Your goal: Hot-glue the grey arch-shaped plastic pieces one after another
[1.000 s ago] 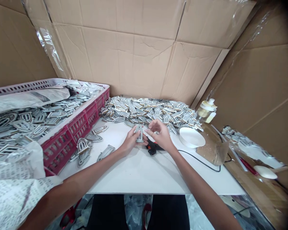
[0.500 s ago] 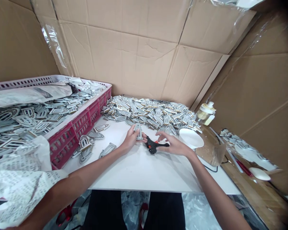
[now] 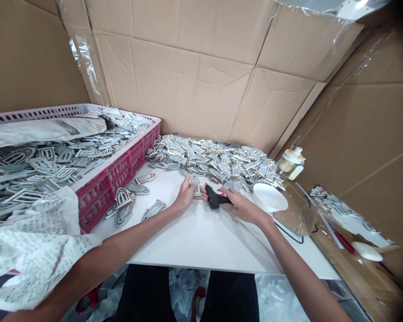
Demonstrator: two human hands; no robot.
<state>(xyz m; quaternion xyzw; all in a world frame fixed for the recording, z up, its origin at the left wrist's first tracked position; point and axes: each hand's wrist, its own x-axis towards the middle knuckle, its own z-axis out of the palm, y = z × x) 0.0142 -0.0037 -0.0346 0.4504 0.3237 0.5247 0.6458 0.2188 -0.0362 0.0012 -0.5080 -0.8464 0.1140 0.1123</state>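
Observation:
My left hand (image 3: 186, 196) pinches an arch-shaped grey and gold tag (image 3: 195, 185) upright against the white table (image 3: 201, 241). A black glue gun (image 3: 215, 199) with a red part lies just to the right of that tag. My right hand (image 3: 243, 208) rests low on the table, its extended fingertips touching the rear of the glue gun. The fingers do not wrap around it.
A large heap of similar tags (image 3: 215, 163) lies behind my hands. On the left, a red crate (image 3: 119, 181) holds more tags and newspaper, with loose tags (image 3: 153, 209) beside it. A white dish (image 3: 269, 197) and a bottle (image 3: 290, 163) stand right. Cardboard walls surround the table.
My right hand has moved left and down from the tag to the glue gun's rear. The glue gun has shifted slightly, and my left hand keeps the same tag.

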